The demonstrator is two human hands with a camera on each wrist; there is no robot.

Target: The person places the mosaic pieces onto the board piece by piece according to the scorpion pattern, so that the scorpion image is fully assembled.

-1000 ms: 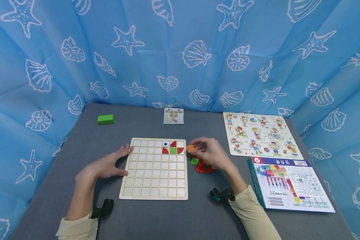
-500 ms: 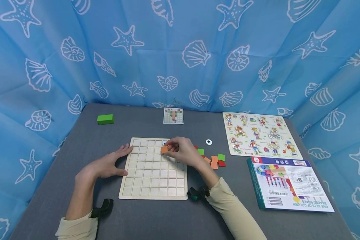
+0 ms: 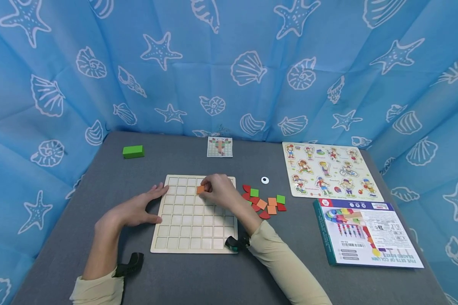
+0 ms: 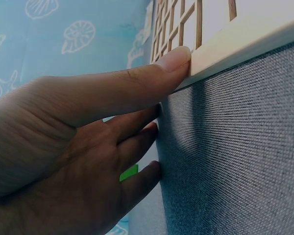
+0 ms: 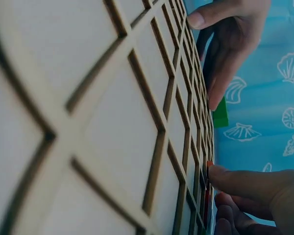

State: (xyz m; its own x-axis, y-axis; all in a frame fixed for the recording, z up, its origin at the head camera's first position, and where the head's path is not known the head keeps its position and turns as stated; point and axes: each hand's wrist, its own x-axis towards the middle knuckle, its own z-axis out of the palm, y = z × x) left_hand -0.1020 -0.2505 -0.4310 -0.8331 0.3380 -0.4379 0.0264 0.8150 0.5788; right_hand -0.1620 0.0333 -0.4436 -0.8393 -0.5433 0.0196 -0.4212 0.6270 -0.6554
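A wooden grid board point(image 3: 191, 220) with square recesses lies on the grey table. My right hand point(image 3: 219, 189) is over its upper part and pinches an orange square tile point(image 3: 200, 190) between thumb and fingers. That hand covers the tiles in the upper right cells. In the right wrist view, the orange tile point(image 5: 209, 164) is at the thumb tip, right at the board. My left hand point(image 3: 137, 207) rests at the board's left edge, fingers spread. Its thumb point(image 4: 174, 58) touches the rim in the left wrist view.
Loose red, green and orange tiles point(image 3: 272, 210) lie right of the board, with a white eye tile point(image 3: 265, 180) behind them. A pattern card point(image 3: 219, 147) and a green block point(image 3: 133, 151) are at the back. A picture puzzle point(image 3: 324, 171) and a box point(image 3: 368, 235) stand right.
My right hand has carried the orange tile from the loose pile leftward over the board, uncovering the pile and the white eye tile. My left hand stays at the board's edge.
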